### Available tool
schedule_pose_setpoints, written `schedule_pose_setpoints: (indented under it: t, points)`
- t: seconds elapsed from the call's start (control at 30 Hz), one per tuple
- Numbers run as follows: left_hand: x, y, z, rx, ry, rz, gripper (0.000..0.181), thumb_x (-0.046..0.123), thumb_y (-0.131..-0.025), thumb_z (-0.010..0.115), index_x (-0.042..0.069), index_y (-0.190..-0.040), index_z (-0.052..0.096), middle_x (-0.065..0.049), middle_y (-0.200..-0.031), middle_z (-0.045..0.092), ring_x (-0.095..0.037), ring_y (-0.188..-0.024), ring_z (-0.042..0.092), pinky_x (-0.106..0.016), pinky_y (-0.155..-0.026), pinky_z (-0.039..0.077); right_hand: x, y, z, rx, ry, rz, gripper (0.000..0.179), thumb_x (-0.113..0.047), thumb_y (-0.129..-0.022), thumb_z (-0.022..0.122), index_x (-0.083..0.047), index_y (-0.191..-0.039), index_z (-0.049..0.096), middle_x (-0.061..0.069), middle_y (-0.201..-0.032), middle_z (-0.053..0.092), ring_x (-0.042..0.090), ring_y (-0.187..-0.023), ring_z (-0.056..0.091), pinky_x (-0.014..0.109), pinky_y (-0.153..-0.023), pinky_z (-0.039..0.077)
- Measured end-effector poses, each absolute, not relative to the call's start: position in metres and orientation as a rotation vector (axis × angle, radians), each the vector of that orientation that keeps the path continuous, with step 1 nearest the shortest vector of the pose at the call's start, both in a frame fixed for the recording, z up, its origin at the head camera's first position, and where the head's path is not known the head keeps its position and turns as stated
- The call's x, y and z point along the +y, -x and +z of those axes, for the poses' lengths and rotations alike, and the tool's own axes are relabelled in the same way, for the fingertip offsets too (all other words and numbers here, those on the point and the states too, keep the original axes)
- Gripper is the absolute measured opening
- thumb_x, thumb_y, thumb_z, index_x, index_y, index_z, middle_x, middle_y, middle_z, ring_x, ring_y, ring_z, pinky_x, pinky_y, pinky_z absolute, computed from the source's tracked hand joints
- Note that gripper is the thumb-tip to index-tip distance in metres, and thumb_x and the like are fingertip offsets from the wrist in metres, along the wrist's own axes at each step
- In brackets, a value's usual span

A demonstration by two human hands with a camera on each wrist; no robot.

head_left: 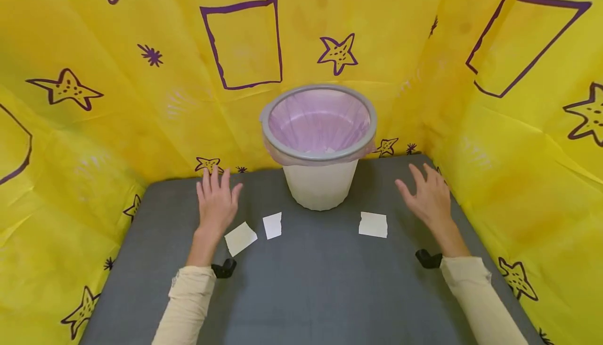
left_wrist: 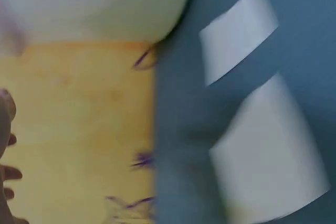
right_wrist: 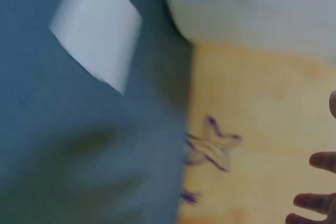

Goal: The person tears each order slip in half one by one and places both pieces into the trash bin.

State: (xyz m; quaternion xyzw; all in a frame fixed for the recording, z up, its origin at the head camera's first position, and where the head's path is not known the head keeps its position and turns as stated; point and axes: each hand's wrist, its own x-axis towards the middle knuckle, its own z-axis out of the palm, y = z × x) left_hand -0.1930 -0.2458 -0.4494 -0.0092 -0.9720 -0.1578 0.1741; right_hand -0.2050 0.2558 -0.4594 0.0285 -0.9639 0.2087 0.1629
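Note:
My left hand [head_left: 218,201] hovers over the left part of the dark table with its fingers spread, holding nothing. Just to its right lie two torn pieces of white paper, a larger piece [head_left: 241,238] and a smaller piece [head_left: 272,225]. On the other side, my right hand [head_left: 427,198] is likewise spread and holds nothing. Another piece of white paper [head_left: 373,224] lies to its left; the right wrist view shows this paper [right_wrist: 98,31] too. Between the hands, farther back, stands a white waste bin [head_left: 320,185] with a grey rim and a pinkish liner. A few pale scraps show inside it.
Yellow cloth [head_left: 179,109] with purple stars and outlined shapes hangs behind the table [head_left: 311,282] and along both sides. The bin stands close to the back cloth. A black wrist mount [head_left: 428,258] sticks out beside the right sleeve, and a similar mount [head_left: 224,268] by the left.

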Motion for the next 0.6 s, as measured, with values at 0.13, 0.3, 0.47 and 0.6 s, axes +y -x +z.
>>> schedule_pose_setpoints:
  t: [0.13, 0.3, 0.47, 0.6]
  points:
    - [-0.236, 0.164, -0.491, -2.846, 0.045, -0.539, 0.057, 0.043, -0.102, 0.042, 0.011, -0.148, 0.031, -0.025, -0.157, 0.022, -0.046, -0.147, 0.010, -0.068, -0.114, 0.012, 0.236, 0.182, -0.494, -2.753, -0.071, 0.621, 0.062, -0.051, -0.094, 0.051, -0.009, -0.140, 0.047, 0.030, -0.146, 0.037, 0.053, -0.130, 0.035, 0.070, -0.100, 0.028]
    - [-0.226, 0.138, -0.516, -2.842, -0.051, -0.568, 0.057, 0.041, -0.100, 0.046, 0.012, -0.148, 0.033, -0.024, -0.156, 0.025, -0.044, -0.147, 0.013, -0.068, -0.114, 0.013, 0.218, 0.168, -0.515, -2.640, -0.055, 0.564, 0.060, -0.049, -0.089, 0.059, -0.011, -0.135, 0.053, 0.029, -0.142, 0.043, 0.050, -0.127, 0.040, 0.068, -0.101, 0.031]
    - [-0.198, 0.117, -0.534, -2.881, -0.012, -0.489, 0.060, 0.044, -0.099, 0.049, 0.012, -0.148, 0.035, -0.024, -0.155, 0.029, -0.044, -0.147, 0.018, -0.070, -0.111, 0.020, 0.190, 0.148, -0.546, -2.604, -0.096, 0.495, 0.063, -0.050, -0.081, 0.065, -0.012, -0.130, 0.058, 0.028, -0.136, 0.050, 0.047, -0.125, 0.044, 0.066, -0.099, 0.035]
    - [-0.182, 0.112, -0.542, -2.863, 0.012, -0.445, 0.060, 0.045, -0.098, 0.049, 0.013, -0.147, 0.037, -0.023, -0.155, 0.031, -0.043, -0.146, 0.021, -0.068, -0.111, 0.023, 0.169, 0.140, -0.560, -2.576, -0.150, 0.528, 0.064, -0.050, -0.079, 0.066, -0.012, -0.130, 0.059, 0.027, -0.134, 0.052, 0.047, -0.123, 0.047, 0.064, -0.098, 0.037]
